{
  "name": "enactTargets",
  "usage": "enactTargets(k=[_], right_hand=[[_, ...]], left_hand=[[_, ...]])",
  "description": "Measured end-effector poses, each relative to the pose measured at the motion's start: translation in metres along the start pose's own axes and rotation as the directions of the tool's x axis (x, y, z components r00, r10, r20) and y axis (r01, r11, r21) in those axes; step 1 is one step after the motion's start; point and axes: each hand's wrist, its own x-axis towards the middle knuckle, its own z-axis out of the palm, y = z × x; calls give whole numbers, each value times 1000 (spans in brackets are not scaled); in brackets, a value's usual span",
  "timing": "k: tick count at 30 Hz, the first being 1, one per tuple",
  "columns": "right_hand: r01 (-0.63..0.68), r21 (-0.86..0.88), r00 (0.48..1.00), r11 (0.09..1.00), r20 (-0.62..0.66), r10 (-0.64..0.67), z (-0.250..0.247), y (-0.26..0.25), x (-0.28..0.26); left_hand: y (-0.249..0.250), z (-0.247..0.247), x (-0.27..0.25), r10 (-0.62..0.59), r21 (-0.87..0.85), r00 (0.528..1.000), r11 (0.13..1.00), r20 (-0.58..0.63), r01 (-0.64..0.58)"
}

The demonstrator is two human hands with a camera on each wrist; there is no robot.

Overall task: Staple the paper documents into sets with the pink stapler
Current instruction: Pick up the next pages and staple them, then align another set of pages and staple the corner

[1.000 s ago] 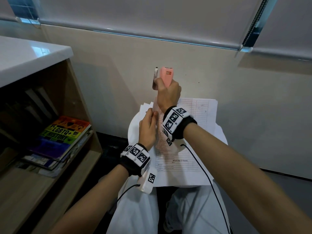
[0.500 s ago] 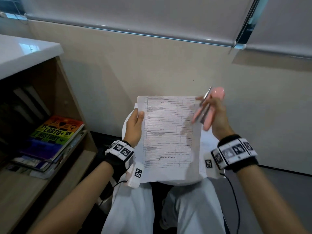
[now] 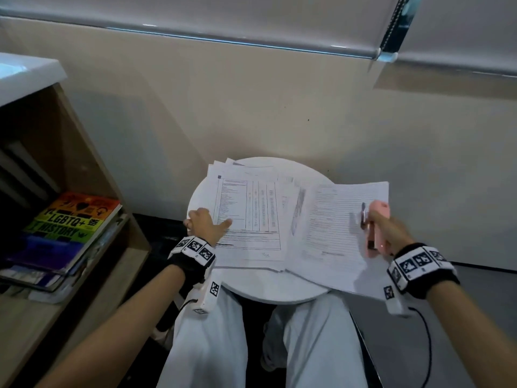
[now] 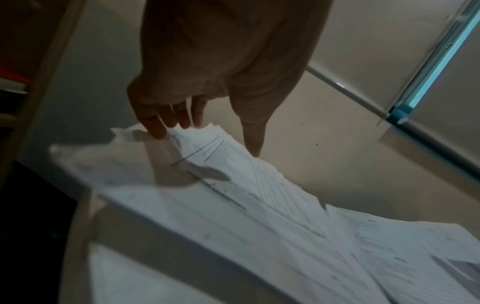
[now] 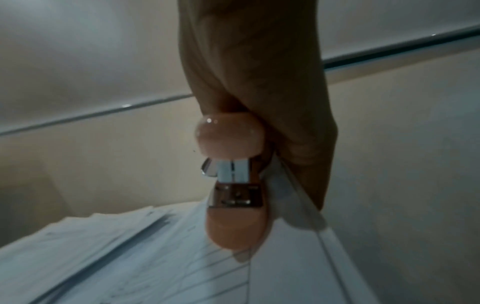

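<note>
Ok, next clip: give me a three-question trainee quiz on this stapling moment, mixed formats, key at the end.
1. True or false: the pink stapler lies on the round white table.
2. Multiple choice: where does the left hand rest? A) on the books in the shelf; B) at the left edge of the paper stack; C) on the person's lap.
3. Fill in: besides the stapler, the right hand holds a ____ by its right edge.

Key
1. False: the right hand grips it above the table.
2. B: thumb on the top sheet, fingers at the edge.
3. Paper set, which overhangs the table on the right.
</note>
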Motion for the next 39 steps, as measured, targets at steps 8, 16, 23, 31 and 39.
enactTargets(k=[8,16,23,31,39], right_hand=[[-56,-248,997,967,40,68,20,-4,45],[-62,-127,994,990,83,73,50,-1,22],[233,-289,958,928,232,-168,58,34,-19],[468,-514,819,719,558,-134,78,56,-35],[465,-589,802,661,597,-32,79,51,-40]], left_hand=[[-6,24,1,-52,266,997,962,-64,67],[4,23,1,-62,307,993,947,-105,92],[-9,28,-3,246,251,969,940,-29,-231],[-7,54,-36,388,409,643,533,661,-741],[-16,44,-32,285,639,738,372,612,-673]])
